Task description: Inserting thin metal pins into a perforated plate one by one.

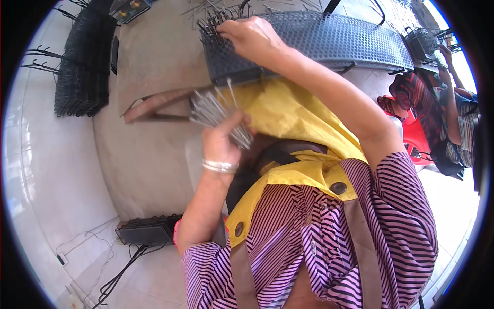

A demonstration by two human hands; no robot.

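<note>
Through the clasping left fingers point(235, 118) run metal rods point(207, 109); whether the right fingers point(230, 28) grip is unclear.

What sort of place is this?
Probably a metal-goods workshop or assembly area: thin metal rods bunched in the left hand, a dark mesh rack by the right hand, and stacked black racks along the wall.

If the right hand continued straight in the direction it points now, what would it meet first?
Most likely the dark rods at the left end of the mesh rack; the right hand looks close to them or touching, but depth is unclear.
</note>
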